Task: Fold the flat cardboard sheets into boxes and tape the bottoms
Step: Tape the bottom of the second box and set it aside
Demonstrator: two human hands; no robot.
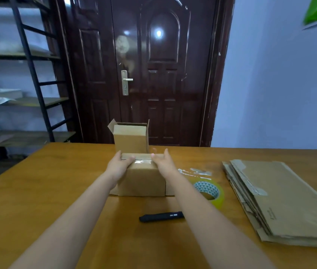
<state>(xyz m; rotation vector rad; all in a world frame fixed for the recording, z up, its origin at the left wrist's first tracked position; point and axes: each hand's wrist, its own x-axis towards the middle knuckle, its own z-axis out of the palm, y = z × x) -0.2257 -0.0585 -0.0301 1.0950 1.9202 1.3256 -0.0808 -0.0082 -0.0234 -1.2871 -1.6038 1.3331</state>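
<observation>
Near box (142,179) mid-worktop, bottom up, tape strip on the seam. Left hand (119,166) presses its top; right hand (163,162) open beside it. One finished box (131,138) behind. Flat sheets (281,200) stacked right, still unfolded.

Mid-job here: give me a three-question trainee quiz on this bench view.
1. True or false: the tape roll lies between the near box and the flat sheets.
2. Which hand rests on the near box's taped top? A) left hand B) right hand C) neither
3. Fill in: the far box stands with its top flaps ____.

Key: 1 true; 2 A, the right hand hovers open beside it; 3 open.
</observation>
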